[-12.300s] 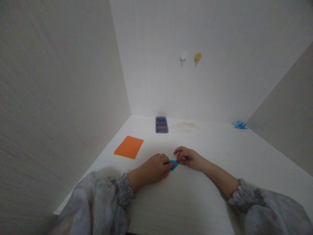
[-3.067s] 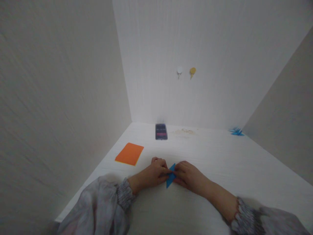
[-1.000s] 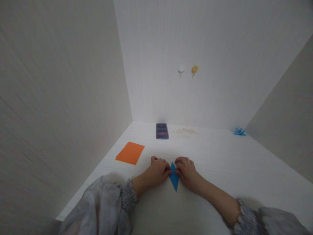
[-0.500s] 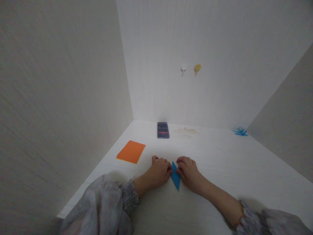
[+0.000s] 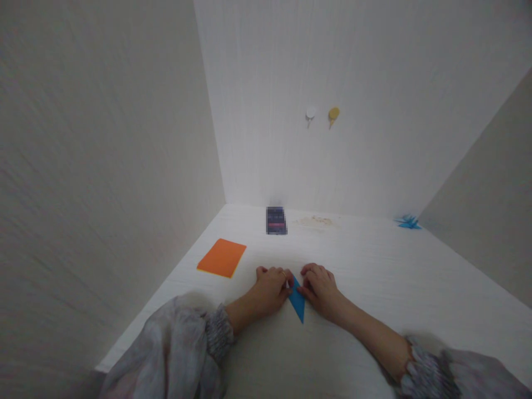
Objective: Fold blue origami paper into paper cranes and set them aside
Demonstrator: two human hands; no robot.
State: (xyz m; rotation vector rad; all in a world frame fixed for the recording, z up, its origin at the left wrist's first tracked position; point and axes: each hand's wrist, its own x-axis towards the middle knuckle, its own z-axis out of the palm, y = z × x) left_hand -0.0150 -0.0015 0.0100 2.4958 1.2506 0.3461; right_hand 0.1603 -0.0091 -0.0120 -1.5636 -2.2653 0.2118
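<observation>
A small blue origami paper (image 5: 297, 305), folded into a narrow diamond, lies on the white table between my hands. My left hand (image 5: 272, 288) pinches its left edge, thumb and index finger at the upper part of the fold. A thin ring shows on one finger. From the other side, my right hand (image 5: 322, 288) has its thumb and fingertips on the right edge of the paper, fingers curled. The lower point of the paper sticks out toward me, while its top is partly covered by my left fingers.
A stack of orange paper squares (image 5: 222, 258) lies to the left. At the back stands a dark, blurred-out object (image 5: 276, 220). Folded blue paper pieces (image 5: 408, 222) sit in the far right corner. A white hook (image 5: 310, 114) and a yellow hook (image 5: 333, 114) are on the back wall (image 5: 266, 138).
My left fingers have shifted slightly up along the blue paper, covering more of its top. My right hand stays at the right edge. The view has moved very slightly.
</observation>
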